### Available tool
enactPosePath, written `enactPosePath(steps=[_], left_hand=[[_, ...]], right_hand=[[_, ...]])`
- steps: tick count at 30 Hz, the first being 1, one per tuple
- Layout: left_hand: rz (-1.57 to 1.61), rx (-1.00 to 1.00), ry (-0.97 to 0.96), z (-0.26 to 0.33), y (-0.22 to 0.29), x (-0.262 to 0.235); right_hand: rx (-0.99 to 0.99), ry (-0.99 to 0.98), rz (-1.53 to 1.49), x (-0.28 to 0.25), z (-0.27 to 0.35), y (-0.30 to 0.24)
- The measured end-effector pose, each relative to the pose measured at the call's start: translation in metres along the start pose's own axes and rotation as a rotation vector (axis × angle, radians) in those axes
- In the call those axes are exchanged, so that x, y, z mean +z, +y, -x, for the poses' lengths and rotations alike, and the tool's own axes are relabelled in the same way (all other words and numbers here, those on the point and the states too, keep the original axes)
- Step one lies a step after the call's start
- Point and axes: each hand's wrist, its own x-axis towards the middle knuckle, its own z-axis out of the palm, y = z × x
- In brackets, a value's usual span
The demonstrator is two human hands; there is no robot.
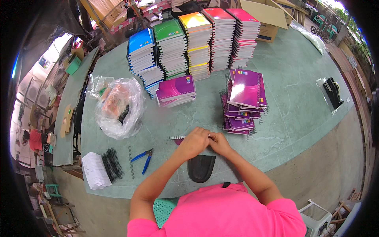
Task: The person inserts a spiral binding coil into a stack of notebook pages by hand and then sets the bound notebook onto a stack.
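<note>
Purple notebook (179, 141) lies on the table (292, 130), mostly hidden by the left hand (195, 142), its coil (171, 138) seemingly being fitted; the right hand (220, 143) meets the left, fingers bunched, pinch unclear, and finishing likely calls for steady alignment

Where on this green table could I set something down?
Widest: right, between the purple notebook pile and the black object. A smaller gap parts that pile from the low purple stack. Crowded: far side, with tall notebook stacks; near left, with coils and pliers.
</note>
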Motion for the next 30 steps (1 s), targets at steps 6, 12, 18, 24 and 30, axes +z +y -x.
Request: enactPosePath(steps=[6,12,18,24,30], left_hand=[[0.137,-0.024,-0.013,0.001,0.003,-0.018],[0.042,0.029,-0.011,0.0,-0.001,-0.009],[0.04,-0.071,0.043,0.004,0.007,-0.006],[0.073,-0.051,0.184,-0.005,0.038,-0.057],[-0.03,-0.254,0.586,-0.031,0.002,-0.129]], right_hand=[[0.058,-0.007,0.095,-0.001,0.001,-0.027],[-0.038,-0.008,0.05,0.0,0.0,-0.019],[0.016,0.038,0.199,0.004,0.002,-0.026],[-0.276,0.145,0.344,-0.005,0.017,-0.094],[-0.828,0.712,0.898,-0.081,0.01,-0.207]])
